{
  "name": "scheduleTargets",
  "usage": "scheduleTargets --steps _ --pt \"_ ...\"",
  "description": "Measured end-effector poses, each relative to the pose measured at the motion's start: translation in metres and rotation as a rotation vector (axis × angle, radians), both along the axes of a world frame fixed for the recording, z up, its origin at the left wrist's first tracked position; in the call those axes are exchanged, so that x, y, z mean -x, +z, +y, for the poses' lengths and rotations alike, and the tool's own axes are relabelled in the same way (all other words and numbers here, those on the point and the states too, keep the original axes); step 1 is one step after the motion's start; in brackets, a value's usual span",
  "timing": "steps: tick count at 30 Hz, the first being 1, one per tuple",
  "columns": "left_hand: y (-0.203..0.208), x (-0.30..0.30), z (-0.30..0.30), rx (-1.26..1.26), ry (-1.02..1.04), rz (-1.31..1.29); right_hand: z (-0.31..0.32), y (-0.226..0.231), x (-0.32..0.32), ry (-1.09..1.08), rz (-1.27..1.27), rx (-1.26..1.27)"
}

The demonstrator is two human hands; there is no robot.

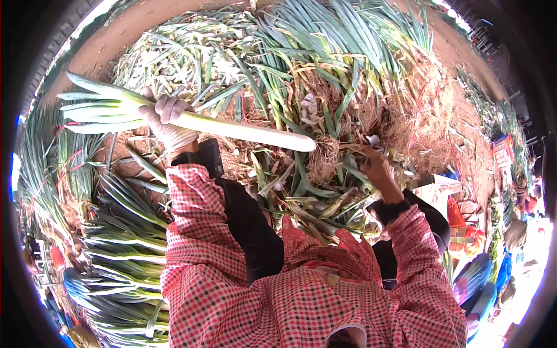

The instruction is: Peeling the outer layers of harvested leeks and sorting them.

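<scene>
My left hand (167,116), in a pale glove, is closed around a long green onion (243,130). The stalk lies nearly level, its green leaves fanned out to the left and its smooth white end pointing right. Just below and right of that white end hangs a tangle of pale roots (325,156). My right hand (377,167) is to the right of these roots, over loose peeled leaves. Its thumb and fingers look bent and apart, and I see nothing held between them. Scraps of peeled leaves (325,211) lie between my forearms.
Unpeeled green onions with roots (360,75) are heaped ahead. Behind them on the left spreads a pile of leaf trimmings (180,58). Green onions (125,255) lie in a row beside my left arm. A pale box (441,185) and orange bags (467,240) are at right.
</scene>
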State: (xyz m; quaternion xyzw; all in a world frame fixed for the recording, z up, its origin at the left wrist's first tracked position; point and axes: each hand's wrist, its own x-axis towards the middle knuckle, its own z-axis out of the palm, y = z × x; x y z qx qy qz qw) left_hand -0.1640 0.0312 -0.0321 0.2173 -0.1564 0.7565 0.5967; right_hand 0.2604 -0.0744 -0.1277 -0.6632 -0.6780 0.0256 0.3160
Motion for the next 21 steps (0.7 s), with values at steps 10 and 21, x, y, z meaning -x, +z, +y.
scheduleTargets --steps 10,21 --pt "-0.013 -0.022 0.009 0.26 0.177 0.19 0.027 0.087 0.195 0.482 -0.27 0.056" --pt "-0.049 0.014 0.029 0.345 -0.091 -0.106 -0.019 0.083 0.135 0.835 1.659 0.505"
